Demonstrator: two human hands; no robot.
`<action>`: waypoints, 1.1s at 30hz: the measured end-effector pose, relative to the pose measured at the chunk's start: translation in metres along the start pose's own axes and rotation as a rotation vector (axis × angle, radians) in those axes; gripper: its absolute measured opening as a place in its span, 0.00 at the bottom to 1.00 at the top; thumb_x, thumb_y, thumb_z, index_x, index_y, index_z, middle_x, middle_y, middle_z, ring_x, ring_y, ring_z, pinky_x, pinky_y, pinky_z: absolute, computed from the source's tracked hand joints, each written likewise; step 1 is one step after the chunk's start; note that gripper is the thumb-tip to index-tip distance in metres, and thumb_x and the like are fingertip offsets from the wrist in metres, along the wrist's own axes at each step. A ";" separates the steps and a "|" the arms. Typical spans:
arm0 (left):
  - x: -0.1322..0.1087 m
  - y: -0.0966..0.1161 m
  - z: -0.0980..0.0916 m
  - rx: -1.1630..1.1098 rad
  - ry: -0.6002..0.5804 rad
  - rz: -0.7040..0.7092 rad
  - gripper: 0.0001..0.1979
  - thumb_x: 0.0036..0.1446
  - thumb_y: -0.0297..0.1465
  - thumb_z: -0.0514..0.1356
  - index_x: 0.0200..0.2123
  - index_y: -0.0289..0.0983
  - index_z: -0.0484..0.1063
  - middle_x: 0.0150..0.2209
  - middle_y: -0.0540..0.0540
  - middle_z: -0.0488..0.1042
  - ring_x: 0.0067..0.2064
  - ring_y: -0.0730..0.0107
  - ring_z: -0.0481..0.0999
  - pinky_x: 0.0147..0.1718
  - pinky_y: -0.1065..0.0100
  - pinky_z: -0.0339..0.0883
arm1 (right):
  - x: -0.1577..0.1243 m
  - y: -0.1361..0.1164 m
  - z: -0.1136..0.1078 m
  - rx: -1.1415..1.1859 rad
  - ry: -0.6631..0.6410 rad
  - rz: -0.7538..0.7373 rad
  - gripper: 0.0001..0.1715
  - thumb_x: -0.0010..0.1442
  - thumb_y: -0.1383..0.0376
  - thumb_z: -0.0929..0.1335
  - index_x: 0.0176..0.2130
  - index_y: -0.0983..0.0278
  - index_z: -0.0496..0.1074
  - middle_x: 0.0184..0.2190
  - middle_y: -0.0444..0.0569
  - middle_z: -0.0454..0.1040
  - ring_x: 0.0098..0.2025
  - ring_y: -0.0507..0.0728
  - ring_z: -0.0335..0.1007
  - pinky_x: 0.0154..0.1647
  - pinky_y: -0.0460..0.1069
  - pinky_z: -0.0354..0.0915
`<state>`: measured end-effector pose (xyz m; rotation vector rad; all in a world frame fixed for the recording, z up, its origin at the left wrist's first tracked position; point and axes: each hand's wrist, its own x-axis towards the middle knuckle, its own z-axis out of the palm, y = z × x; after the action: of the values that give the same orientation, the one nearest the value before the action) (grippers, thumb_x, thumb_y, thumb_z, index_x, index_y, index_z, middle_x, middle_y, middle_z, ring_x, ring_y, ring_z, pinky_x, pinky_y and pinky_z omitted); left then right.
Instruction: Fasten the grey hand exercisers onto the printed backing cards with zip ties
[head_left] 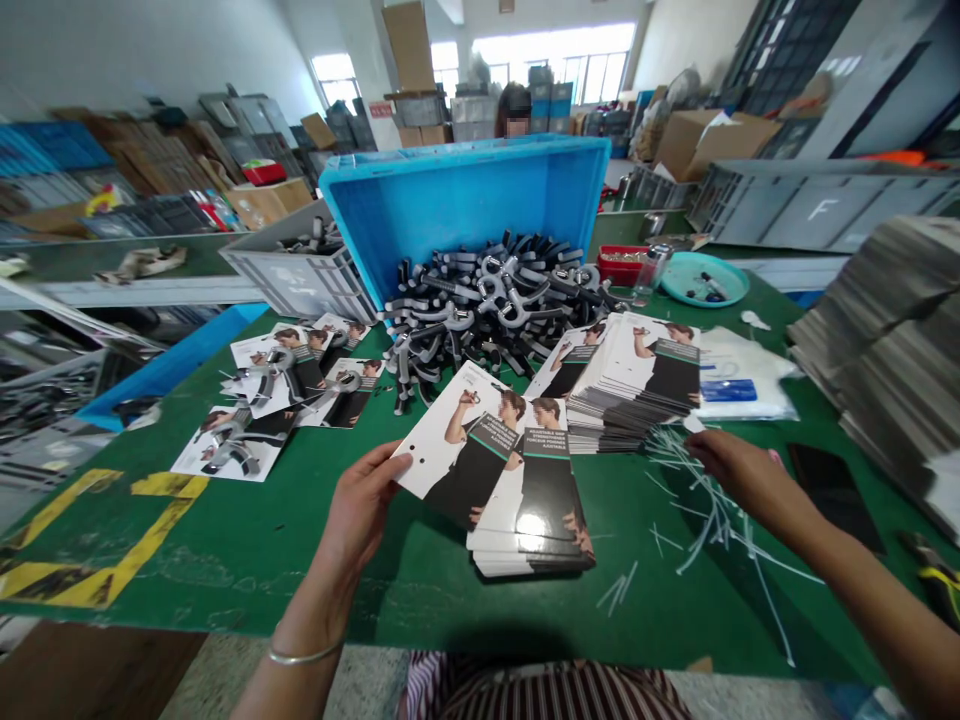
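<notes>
My left hand (pixel 367 500) pinches the left edge of a printed grip-strengthener backing card (pixel 450 440), held tilted over the table. Beneath its right side lies a small stack of the same cards (pixel 532 510). At the right, my right hand (pixel 739 475) has its fingers together at a loose heap of thin white cable ties (pixel 705 490); what they pinch is hidden. A taller card stack (pixel 622 400) stands just left of that hand. Grey and black hand grips (pixel 495 300) spill from a tipped blue crate (pixel 465 190). Several cards with hand grips on them (pixel 281 375) lie at the left.
A grey crate (pixel 300 280) stands behind the carded grips. Toward the right are a turquoise dish (pixel 705 278), a red tray (pixel 622 265), a plastic bag (pixel 750 375), a dark phone-like slab (pixel 836 495) and pliers (pixel 937 580). Another person (pixel 515 112) is beyond the blue crate.
</notes>
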<state>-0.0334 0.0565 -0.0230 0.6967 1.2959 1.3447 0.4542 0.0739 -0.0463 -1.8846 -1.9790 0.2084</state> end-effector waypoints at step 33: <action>0.033 -0.050 -0.008 -0.088 -0.343 0.006 0.20 0.56 0.43 0.62 0.41 0.31 0.78 0.29 0.45 0.75 0.27 0.73 0.68 0.26 0.71 0.61 | 0.052 -0.275 0.116 0.572 -0.198 -0.659 0.06 0.68 0.64 0.62 0.43 0.60 0.69 0.38 0.50 0.75 0.41 0.58 0.72 0.42 0.53 0.67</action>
<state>-0.0336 0.0754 -0.0799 0.8297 0.9563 1.2163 0.1549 0.1221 -0.0398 -0.8402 -2.2344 0.6933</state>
